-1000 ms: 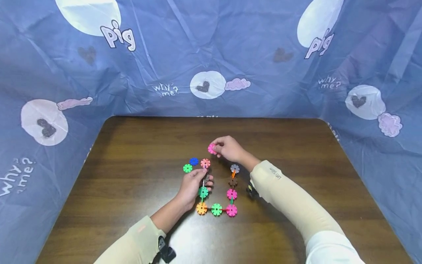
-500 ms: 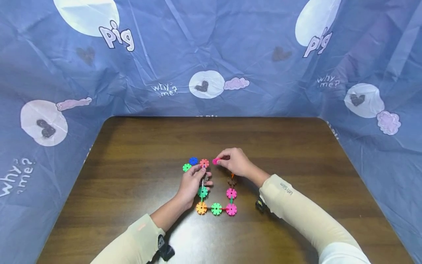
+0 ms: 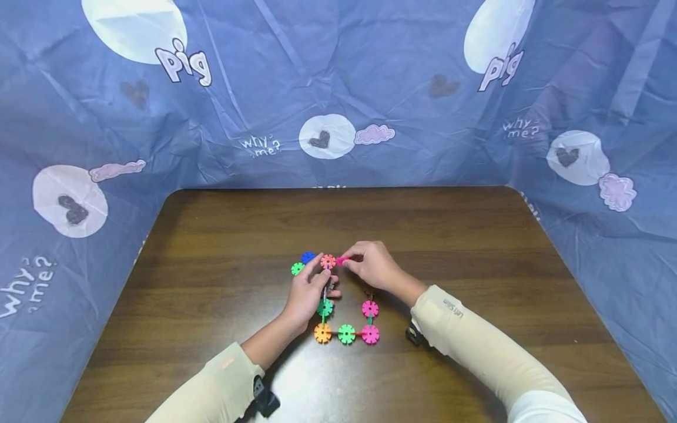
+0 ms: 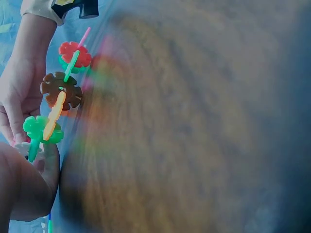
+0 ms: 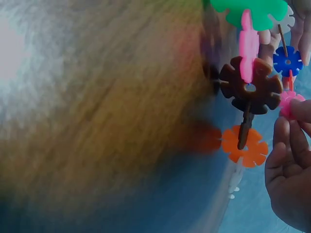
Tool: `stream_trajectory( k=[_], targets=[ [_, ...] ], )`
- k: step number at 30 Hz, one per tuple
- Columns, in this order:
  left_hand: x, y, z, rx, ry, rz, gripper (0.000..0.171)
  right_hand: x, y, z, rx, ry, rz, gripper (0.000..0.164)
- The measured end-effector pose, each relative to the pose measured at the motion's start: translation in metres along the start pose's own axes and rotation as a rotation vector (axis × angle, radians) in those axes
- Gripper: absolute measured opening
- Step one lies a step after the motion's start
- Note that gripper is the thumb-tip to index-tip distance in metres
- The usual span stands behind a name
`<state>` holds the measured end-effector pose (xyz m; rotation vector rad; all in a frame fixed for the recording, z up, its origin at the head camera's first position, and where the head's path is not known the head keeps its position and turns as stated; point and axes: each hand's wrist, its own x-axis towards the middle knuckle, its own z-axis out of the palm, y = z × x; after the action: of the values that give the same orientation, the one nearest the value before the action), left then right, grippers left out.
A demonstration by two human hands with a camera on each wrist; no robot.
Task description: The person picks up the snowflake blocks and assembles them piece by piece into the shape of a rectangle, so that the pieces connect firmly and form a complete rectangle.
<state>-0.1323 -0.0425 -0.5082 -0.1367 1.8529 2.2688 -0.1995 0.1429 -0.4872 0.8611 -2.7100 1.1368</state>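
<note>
My left hand [image 3: 308, 296] grips the left side of a chain of interlocking plastic snowflake discs, just below a salmon snowflake disc [image 3: 328, 262]. Between the thumb and fingers of my right hand [image 3: 376, 265] is a pink snowflake disc [image 3: 341, 261], edge-on, right at the salmon disc's right rim. The chain runs down past a teal disc [image 3: 325, 307] to an orange disc [image 3: 322, 333], across a green disc [image 3: 346, 334], and up from a pink corner disc [image 3: 370, 334]. Its upper right end is partly hidden behind my right hand. A brown disc [image 5: 250, 86] shows close in the right wrist view.
A blue disc [image 3: 308, 258] and a light green disc [image 3: 298, 268] lie beyond my left hand, partly covered by its fingers. The brown wooden table [image 3: 476, 235] extends on all sides, with a printed blue cloth [image 3: 338, 70] hanging behind it.
My right hand has come down toward me, bringing the pink disc from beyond the chain to the salmon disc's edge and turning it edge-on. My left hand stays nearly in place, one finger now extended further.
</note>
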Motion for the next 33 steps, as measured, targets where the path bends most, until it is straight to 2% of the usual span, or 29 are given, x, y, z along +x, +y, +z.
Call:
stream_trajectory(
  k=[6, 20, 26, 33],
  targets=[
    [-0.002, 0.001, -0.001, 0.01, -0.001, -0.021, 0.054, -0.001, 0.001, 0.006, -0.046, 0.016, -0.076, 0.005],
    [0.001, -0.004, -0.005, -0.036, -0.008, -0.031, 0.056, 0.002, -0.006, 0.011, -0.294, 0.039, -0.293, 0.008],
    [0.002, -0.004, -0.004, -0.037, 0.003, -0.019, 0.055, 0.002, -0.006, 0.014, -0.318, 0.011, -0.31, 0.01],
    [0.001, -0.003, -0.004, -0.023, -0.007, -0.04, 0.056, 0.001, -0.002, 0.014, -0.305, -0.001, -0.292, 0.009]
  ],
)
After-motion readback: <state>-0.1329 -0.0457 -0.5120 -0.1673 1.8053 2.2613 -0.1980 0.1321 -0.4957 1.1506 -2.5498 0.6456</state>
